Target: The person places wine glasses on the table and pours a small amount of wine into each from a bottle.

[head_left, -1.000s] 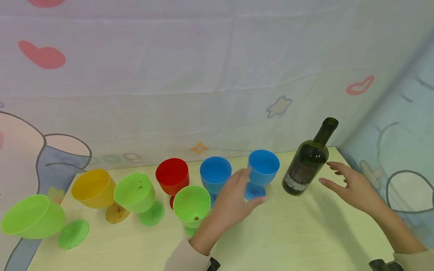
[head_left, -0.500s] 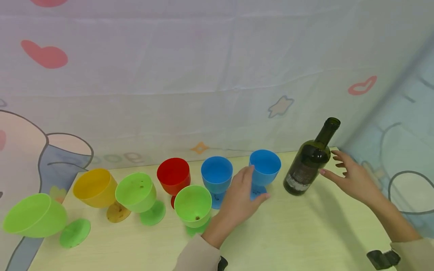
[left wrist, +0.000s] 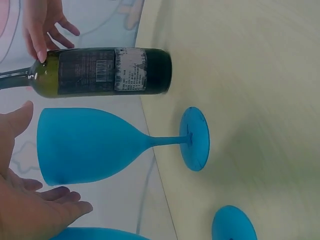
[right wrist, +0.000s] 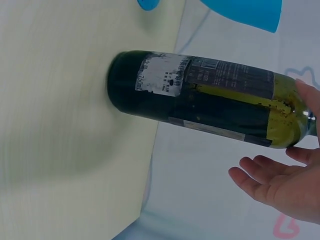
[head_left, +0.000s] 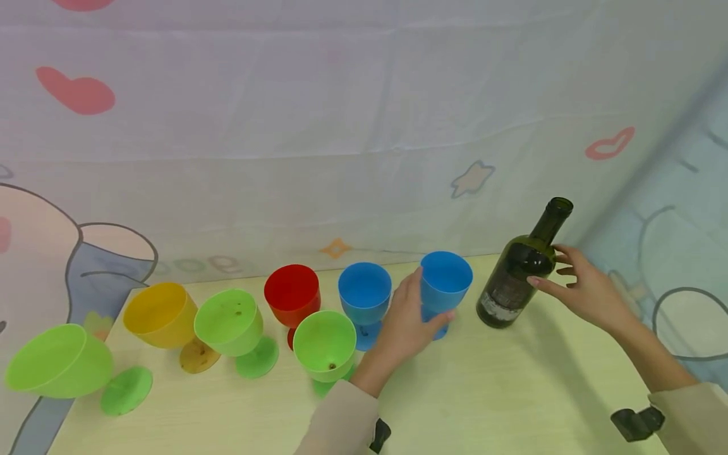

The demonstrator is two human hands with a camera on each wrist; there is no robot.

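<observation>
A blue plastic goblet (head_left: 446, 281) stands upright near the table's back edge. My left hand (head_left: 405, 322) is spread beside it; in the left wrist view the thumb and fingers lie on either side of the goblet's bowl (left wrist: 85, 145), with a gap visible at the thumb. To the right stands a dark green wine bottle (head_left: 514, 281) with a worn label. My right hand (head_left: 586, 291) is at the bottle's shoulder, its thumb against the glass and the index finger close to the far side. The other fingers are loosely spread off the bottle, as the right wrist view shows.
Left of my left hand stand another blue goblet (head_left: 364, 294), a red goblet (head_left: 292, 296), a yellow goblet (head_left: 160, 316) and several green ones, such as the front green goblet (head_left: 324, 346). A printed cloth (head_left: 284, 126) hangs behind the pale table (head_left: 483, 392).
My right hand has moved left to the bottle, its thumb now overlapping the shoulder. My left hand has shifted right, closer around the blue goblet. Goblets and bottle stay standing in place.
</observation>
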